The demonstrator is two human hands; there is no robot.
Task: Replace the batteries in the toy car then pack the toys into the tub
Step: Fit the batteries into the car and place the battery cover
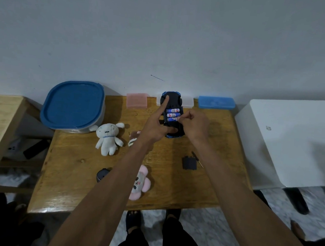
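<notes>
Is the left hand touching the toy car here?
Touching. The head view shows the left hand holding the upturned toy car, its index finger lying along the underside and its thumb against the near end.

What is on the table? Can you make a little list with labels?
car: toy car upside down, battery bay open
batteries: three batteries in the bay
left hand: left hand holds the car
right hand: right hand pinches at the nearest battery
tub: tub, blue lid on
toys: white plush, pink plush
cover: black cover beside a screwdriver
</notes>
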